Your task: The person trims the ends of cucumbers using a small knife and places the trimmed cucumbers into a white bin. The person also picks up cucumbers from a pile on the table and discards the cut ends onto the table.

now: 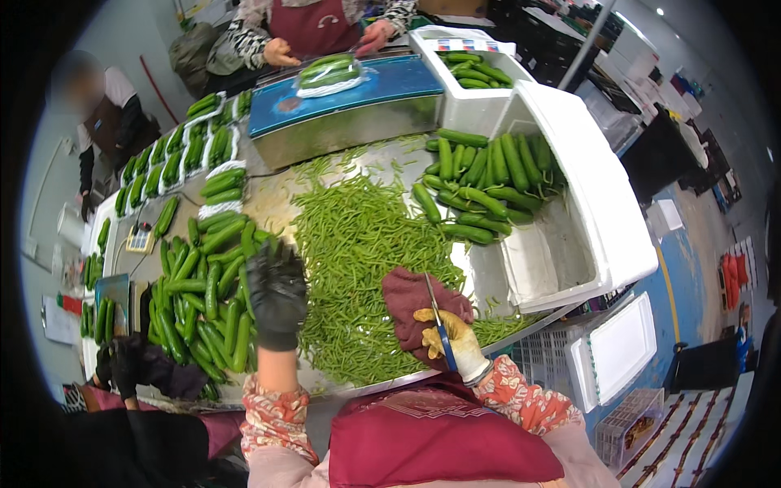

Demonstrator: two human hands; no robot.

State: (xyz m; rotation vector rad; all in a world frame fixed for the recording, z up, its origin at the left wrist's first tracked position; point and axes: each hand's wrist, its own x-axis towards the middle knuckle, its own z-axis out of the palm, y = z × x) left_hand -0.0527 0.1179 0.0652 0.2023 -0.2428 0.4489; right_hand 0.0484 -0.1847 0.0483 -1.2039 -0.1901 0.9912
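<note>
My left hand (276, 296), in a black glove, is over the right edge of a heap of cucumbers (210, 287); whether it holds one is hidden. In a yellow and white glove, my right hand (460, 344) grips scissors (440, 326) with blue handles, their blade pointing away from me. A dark red cloth (406, 305) lies beneath the scissors. Between my hands spreads a large heap of thin green trimmings (351, 262). More cucumbers (482, 177) spill from a white foam box (610, 183) tipped on its side at the right.
Across the metal table, a person wraps cucumbers (329, 72) on a blue-topped wrapping machine (390, 79). Trays of cucumbers (195, 146) stand in rows at the back left. A co-worker's black-gloved hands (119, 366) are at the near left. A foam box (467, 107) stands beside the machine.
</note>
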